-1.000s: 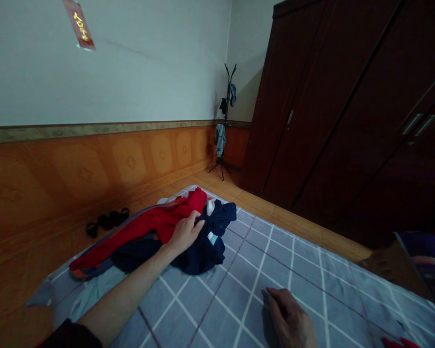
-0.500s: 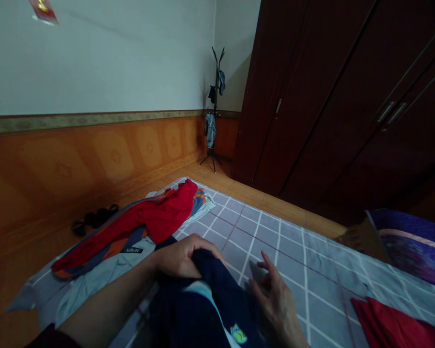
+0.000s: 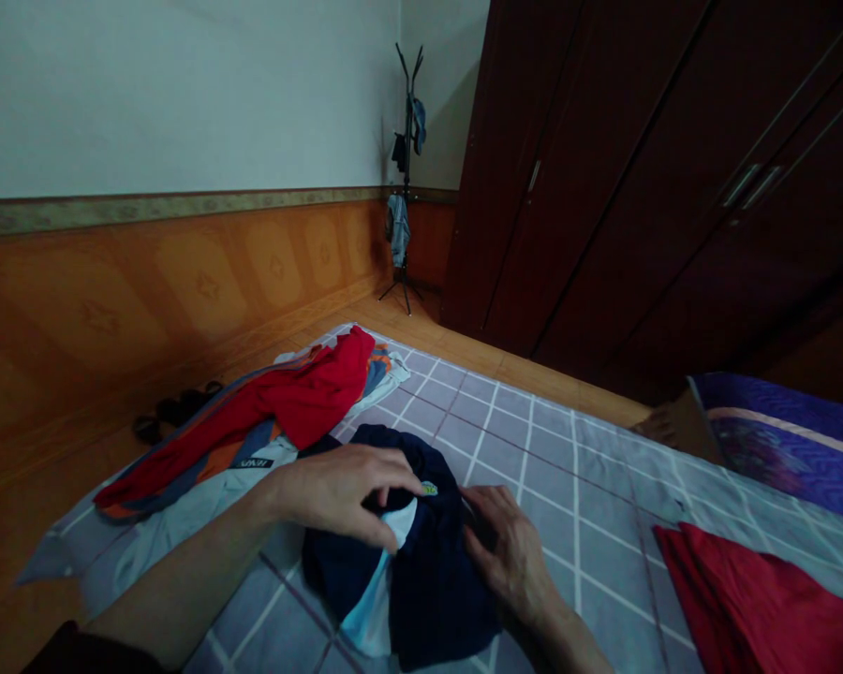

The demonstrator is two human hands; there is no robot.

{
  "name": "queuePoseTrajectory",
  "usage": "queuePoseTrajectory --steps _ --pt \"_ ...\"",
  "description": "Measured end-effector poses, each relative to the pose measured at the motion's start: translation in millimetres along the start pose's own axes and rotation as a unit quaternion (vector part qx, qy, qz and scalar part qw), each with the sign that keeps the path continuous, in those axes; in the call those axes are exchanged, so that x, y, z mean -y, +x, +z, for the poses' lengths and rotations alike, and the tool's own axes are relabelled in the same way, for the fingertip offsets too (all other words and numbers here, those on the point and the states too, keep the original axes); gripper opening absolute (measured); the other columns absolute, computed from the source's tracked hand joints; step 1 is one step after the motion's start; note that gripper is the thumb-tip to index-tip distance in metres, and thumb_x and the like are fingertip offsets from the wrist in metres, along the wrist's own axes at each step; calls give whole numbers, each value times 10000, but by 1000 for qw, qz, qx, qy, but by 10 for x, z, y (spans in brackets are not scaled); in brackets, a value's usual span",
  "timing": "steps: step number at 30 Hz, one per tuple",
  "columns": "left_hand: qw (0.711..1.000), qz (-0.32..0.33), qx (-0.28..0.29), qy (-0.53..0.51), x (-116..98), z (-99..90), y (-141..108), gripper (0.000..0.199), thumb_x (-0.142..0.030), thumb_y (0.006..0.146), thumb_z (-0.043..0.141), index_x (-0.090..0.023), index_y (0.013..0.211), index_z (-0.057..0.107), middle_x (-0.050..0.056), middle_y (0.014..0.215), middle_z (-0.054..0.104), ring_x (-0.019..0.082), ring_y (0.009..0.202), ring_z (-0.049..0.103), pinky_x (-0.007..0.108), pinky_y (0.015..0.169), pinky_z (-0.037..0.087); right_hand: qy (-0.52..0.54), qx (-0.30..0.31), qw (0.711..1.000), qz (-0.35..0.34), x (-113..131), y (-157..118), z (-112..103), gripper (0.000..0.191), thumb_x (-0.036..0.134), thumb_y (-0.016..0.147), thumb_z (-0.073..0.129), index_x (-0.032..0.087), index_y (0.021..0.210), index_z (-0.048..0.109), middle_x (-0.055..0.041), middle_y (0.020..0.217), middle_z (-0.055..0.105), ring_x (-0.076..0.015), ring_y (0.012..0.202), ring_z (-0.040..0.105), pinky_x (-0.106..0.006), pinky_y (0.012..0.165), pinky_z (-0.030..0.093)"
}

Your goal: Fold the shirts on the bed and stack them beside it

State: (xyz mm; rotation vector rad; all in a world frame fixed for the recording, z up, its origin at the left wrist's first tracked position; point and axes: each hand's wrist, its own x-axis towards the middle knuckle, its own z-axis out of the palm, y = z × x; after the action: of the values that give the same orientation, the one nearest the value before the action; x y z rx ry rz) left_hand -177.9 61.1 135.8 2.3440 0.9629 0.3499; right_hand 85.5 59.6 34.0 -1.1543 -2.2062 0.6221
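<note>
A navy garment (image 3: pixel 436 580) with a white and light-blue stripe lies bunched on the checked bedsheet (image 3: pixel 534 496). Near its top is a small yellow-green emblem, partly behind my fingers. My left hand (image 3: pixel 355 487) rests over the upper left of the garment, thumb and fingers apart, with white cloth showing between them. At the right edge, my right hand (image 3: pixel 506 552) touches the garment with bent, parted fingers. Whether the garment is a top or trousers I cannot tell.
A red garment (image 3: pixel 330 384) lies over grey, orange and pale clothes at the bed's left. Folded red cloth (image 3: pixel 751 599) is at the right. Beyond stand a coat rack (image 3: pixel 406 168), a dark wardrobe (image 3: pixel 590 187) and a box with a purple cover (image 3: pixel 793 440).
The navy garment now lies lower and flatter on the bed, its emblem turned towards the top. My left hand has come out of its folds; my right hand has moved in against its edge.
</note>
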Motion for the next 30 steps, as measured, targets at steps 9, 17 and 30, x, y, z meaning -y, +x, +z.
queuePoseTrajectory --steps 9,17,30 --pt "975 -99 -159 -123 465 223 345 206 -283 841 472 -152 796 625 6 751 634 147 696 591 222 642 450 204 -52 967 141 -27 -26 14 449 486 854 525 163 1147 633 -121 1038 651 -255 992 592 -396 883 452" --pt "921 -132 -365 -39 542 309 392 242 -189 807 446 -178 972 624 62 1019 645 218 1021 576 334 928 419 212 40 973 81 115 -74 48 796 485 707 687 189 1391 406 -135 1236 544 -288 1127 517 -453 972 390" --pt "943 -98 -314 -41 585 228 361 336 -46 707 376 -174 832 660 17 829 675 162 791 619 265 761 473 475 -97 832 269 118 14 66 221 408 741 631 190 746 596 28 536 579 -139 471 548 -241 490 434"
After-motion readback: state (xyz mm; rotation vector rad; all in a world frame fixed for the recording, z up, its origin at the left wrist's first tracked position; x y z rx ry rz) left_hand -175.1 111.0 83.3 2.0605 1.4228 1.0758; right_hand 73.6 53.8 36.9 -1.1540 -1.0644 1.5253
